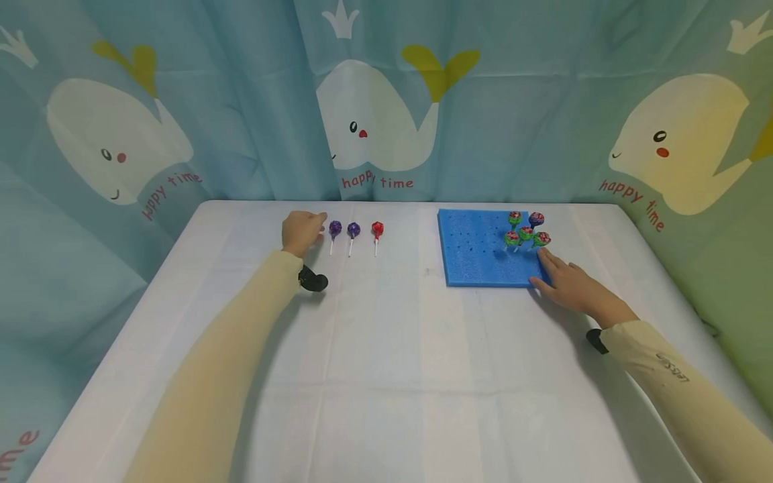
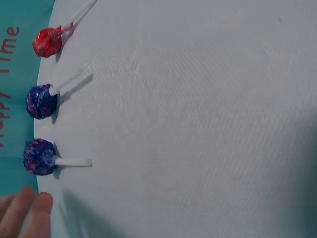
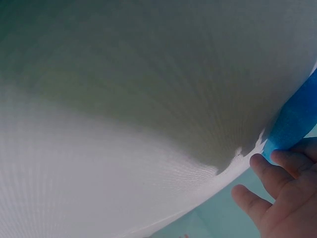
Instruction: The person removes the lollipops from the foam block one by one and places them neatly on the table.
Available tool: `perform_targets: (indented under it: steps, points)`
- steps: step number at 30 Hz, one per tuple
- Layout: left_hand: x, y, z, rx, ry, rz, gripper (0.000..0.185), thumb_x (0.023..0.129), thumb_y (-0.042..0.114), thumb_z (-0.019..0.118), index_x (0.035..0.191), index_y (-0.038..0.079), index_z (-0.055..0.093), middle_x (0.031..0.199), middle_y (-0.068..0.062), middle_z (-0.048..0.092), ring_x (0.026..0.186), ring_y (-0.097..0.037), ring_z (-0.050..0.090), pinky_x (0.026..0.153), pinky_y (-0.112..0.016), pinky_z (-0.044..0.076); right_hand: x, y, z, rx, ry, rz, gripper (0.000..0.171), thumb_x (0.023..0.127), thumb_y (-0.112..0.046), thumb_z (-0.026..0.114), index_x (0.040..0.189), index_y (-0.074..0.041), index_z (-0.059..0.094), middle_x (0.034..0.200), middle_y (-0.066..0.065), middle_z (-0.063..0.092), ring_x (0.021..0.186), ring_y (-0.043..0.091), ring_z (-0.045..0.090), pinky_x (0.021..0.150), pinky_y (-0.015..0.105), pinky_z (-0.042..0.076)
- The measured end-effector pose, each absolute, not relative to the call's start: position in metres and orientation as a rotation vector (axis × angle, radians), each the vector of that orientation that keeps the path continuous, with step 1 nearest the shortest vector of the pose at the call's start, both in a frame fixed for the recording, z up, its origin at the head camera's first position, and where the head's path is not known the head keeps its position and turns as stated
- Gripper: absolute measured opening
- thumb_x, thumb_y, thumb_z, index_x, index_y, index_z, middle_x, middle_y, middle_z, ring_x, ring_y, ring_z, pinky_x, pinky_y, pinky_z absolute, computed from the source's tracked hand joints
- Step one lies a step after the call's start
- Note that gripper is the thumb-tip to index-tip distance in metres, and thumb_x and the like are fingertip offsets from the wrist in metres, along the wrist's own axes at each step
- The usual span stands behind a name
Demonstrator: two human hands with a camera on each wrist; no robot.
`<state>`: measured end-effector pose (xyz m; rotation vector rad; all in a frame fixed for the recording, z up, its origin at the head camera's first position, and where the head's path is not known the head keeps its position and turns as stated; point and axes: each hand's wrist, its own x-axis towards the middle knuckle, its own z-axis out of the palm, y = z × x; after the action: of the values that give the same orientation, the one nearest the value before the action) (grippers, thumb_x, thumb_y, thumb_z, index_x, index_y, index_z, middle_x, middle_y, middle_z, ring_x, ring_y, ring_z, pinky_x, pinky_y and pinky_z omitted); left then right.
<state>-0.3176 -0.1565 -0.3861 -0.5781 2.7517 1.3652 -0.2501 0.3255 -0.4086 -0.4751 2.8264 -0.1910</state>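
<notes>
The left hand point(image 1: 302, 230), fingers loose and holding nothing, reaches just beside the nearest purple lollipop point(image 1: 335, 230) lying on the table point(image 1: 386, 376), while the right hand point(image 1: 570, 285) rests flat-fingered on the foam board point(image 1: 477, 258); pinching its stick seems next.

My left hand point(image 1: 302, 231) is hovering just at nine o'clock of a purple lollipop point(image 1: 335, 230) lying flat, stick toward me. My right hand point(image 1: 570, 285) is resting on the blue foam board point(image 1: 477, 258), at its five o'clock corner.
</notes>
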Motion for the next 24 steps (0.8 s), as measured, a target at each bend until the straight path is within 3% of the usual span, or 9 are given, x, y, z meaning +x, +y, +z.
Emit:
perform_targets:
  steps: [3, 11, 17, 24]
  points:
    - [-0.317, -0.154, -0.384, -0.486, 2.809, 1.38, 0.043, 0.094, 0.037, 0.051, 0.118, 0.005, 0.065, 0.113, -0.013, 0.069, 0.095, -0.024, 0.068, 0.084, -0.034, 0.051, -0.251, 0.325, -0.409, -0.477, 2.83, -0.19, 0.078, 0.1, -0.044, 0.037, 0.143, 0.015, 0.011, 0.147, 0.038, 0.013, 0.134, 0.054, 0.019, 0.108, 0.067, 0.018]
    - [-0.316, -0.144, -0.38, -0.346, 2.908, 1.443, 0.043, 0.094, 0.037, 0.055, 0.123, 0.007, 0.063, 0.106, -0.016, 0.07, 0.093, -0.028, 0.068, 0.072, -0.03, 0.049, -0.25, 0.325, -0.41, -0.473, 2.83, -0.196, 0.078, 0.099, -0.044, 0.038, 0.143, 0.015, 0.011, 0.148, 0.038, 0.014, 0.135, 0.054, 0.019, 0.108, 0.067, 0.018]
    - [-0.316, -0.132, -0.376, -0.209, 2.883, 1.673, 0.042, 0.093, 0.031, 0.058, 0.127, 0.005, 0.059, 0.111, -0.018, 0.068, 0.098, -0.03, 0.068, 0.086, -0.04, 0.054, -0.249, 0.326, -0.411, -0.46, 2.838, -0.191, 0.077, 0.099, -0.042, 0.04, 0.143, 0.016, 0.013, 0.148, 0.038, 0.014, 0.135, 0.054, 0.019, 0.109, 0.067, 0.017]
    - [-0.315, -0.119, -0.379, 0.12, 2.745, 1.909, 0.042, 0.095, 0.022, 0.057, 0.134, 0.008, 0.052, 0.124, -0.016, 0.063, 0.111, -0.029, 0.063, 0.097, -0.037, 0.05, -0.249, 0.325, -0.411, -0.462, 2.839, -0.203, 0.076, 0.1, -0.042, 0.039, 0.143, 0.015, 0.013, 0.148, 0.037, 0.013, 0.135, 0.053, 0.018, 0.108, 0.067, 0.017]
